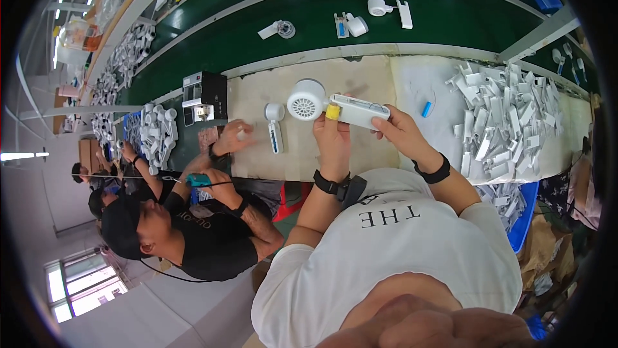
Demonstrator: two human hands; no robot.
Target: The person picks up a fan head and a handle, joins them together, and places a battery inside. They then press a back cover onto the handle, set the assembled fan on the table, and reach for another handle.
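Over the work mat I hold a white handheld fan with a round grilled head (307, 99) and a long open-shelled handle (360, 111). My left hand (333, 134) is closed around the neck where head and handle meet, with a yellow cover (333, 112) on one finger. At the handle's far end my right hand (400, 130) pinches the shell between thumb and fingers. What lies inside the handle is too small to make out. A second white fan (274, 126) lies on the mat to the left, a blue strip showing in its handle.
To the right, white plastic shells (505, 119) are heaped beside a small blue cylinder (427, 109). A blue bin (526, 216) stands below. Several fan parts (357, 25) lie on the green conveyor (438, 19). At left, a co-worker's hand (235, 137) is near a black machine (205, 100); the other holds a teal-handled tool (198, 180).
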